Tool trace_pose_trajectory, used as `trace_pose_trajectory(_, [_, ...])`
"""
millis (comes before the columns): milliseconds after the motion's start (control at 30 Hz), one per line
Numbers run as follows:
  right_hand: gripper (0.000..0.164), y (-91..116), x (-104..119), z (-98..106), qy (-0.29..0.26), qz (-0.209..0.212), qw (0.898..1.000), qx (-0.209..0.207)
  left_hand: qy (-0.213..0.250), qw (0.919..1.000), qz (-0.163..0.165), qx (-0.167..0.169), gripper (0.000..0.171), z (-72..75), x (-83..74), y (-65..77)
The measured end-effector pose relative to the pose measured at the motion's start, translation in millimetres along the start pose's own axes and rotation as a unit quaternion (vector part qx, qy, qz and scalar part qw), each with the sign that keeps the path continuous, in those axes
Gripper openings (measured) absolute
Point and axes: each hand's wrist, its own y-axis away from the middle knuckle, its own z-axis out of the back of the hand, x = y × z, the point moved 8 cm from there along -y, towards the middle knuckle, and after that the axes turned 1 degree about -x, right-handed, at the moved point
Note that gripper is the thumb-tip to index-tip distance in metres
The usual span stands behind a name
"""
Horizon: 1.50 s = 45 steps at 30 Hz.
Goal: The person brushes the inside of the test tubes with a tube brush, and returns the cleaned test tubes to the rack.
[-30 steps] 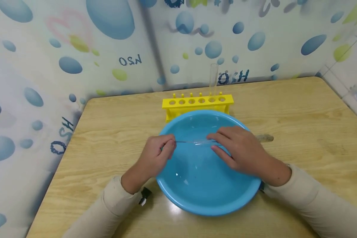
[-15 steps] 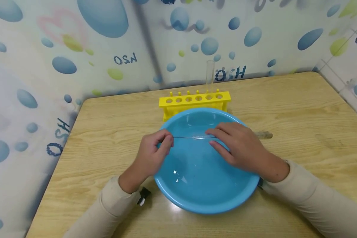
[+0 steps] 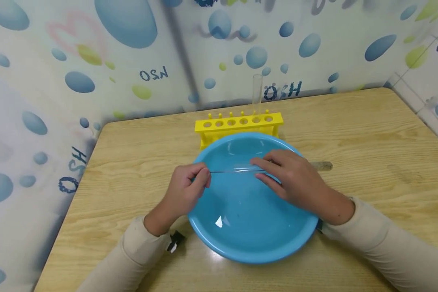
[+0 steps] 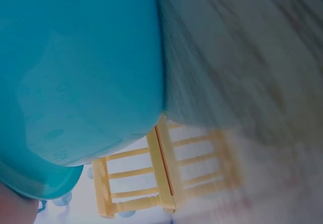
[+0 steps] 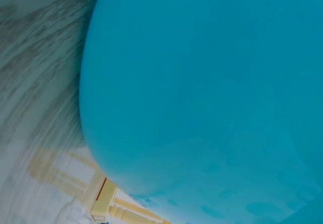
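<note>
Over the blue basin [image 3: 241, 223], my left hand [image 3: 184, 188] grips the thin wire handle [image 3: 222, 172] of a test tube brush. The wire runs into a clear test tube [image 3: 242, 168] lying level above the basin. My right hand [image 3: 295, 178] holds that tube around its middle, with thumb and fingers curled round it. Past the right hand, the greyish bristle head [image 3: 322, 165] shows at the tube's far end, seemingly inside the glass. My right hand hides the tube's middle. Both wrist views show mostly the basin's outer wall [image 4: 91, 72].
A yellow test tube rack [image 3: 239, 123] stands just behind the basin, with another clear test tube [image 3: 257, 93] upright in it. The wooden table [image 3: 138, 150] ends at a patterned wall [image 3: 190, 52]. Water appears to lie in the basin.
The head view has shifted slightly. Since half a second ago, the tube and brush have moved slightly left, and the wire sits a little lower. Both hands keep their hold.
</note>
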Motion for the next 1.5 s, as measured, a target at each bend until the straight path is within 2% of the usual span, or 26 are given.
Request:
trace_pose_trajectory(233, [0.047, 4, -4, -2, 0.008, -0.022, 1.0, 0.009, 0.004, 0.9993, -0.035, 0.013, 0.026, -6.7, 0.0, -0.1])
trace_pose_trajectory(367, [0.047, 6, -5, -1, 0.007, -0.027, 1.0, 0.005, 0.006, 0.9988, -0.049, 0.009, 0.027, -7.6, -2.0, -1.7])
trace_pose_trajectory(533, [0.048, 8, -5, 1, 0.002, -0.024, 1.0, -0.006, 0.009, 0.9993, -0.035, 0.008, 0.031, -8.8, -1.1, -2.5])
trace_pose_trajectory(733, [0.038, 9, -4, 3, 0.001, -0.019, 1.0, -0.021, 0.015, 0.9996, -0.023, 0.0, 0.032, -5.2, -2.1, -3.2])
trace_pose_trajectory(900, [0.036, 8, -2, 4, 0.001, -0.007, 1.0, -0.026, 0.018, 0.9998, 0.001, -0.003, 0.036, -3.6, 0.3, -3.5])
trace_pose_trajectory(1000, [0.041, 8, -1, 4, 0.001, -0.007, 1.0, -0.02, 0.005, 0.9999, 0.004, -0.009, 0.035, -3.3, 1.9, -2.4])
trace_pose_trajectory(1067, [0.047, 7, -2, 4, 0.0, -0.013, 1.0, -0.017, -0.018, 0.9997, -0.01, -0.009, 0.032, -4.1, 0.5, -1.2])
trace_pose_trajectory(1133, [0.046, 7, -2, 4, 0.001, -0.018, 1.0, -0.012, -0.059, 0.9975, -0.037, -0.006, 0.026, -5.4, -4.0, -0.1])
trace_pose_trajectory(1200, [0.04, 7, -3, 4, 0.002, -0.021, 1.0, -0.009, -0.113, 0.9909, -0.073, -0.004, 0.019, -6.9, -10.6, 1.0])
trace_pose_trajectory(1300, [0.044, 6, -3, 4, -0.001, -0.017, 1.0, -0.006, -0.204, 0.9696, -0.135, -0.008, 0.018, -8.6, -22.3, 3.0])
trace_pose_trajectory(1367, [0.052, 5, -3, 4, -0.005, -0.013, 1.0, -0.005, -0.249, 0.9527, -0.175, -0.007, 0.027, -9.8, -30.2, 4.6])
trace_pose_trajectory(1500, [0.038, 3, -2, 4, -0.013, -0.006, 1.0, 0.004, -0.295, 0.9255, -0.238, 0.002, 0.048, -11.4, -42.4, 8.5])
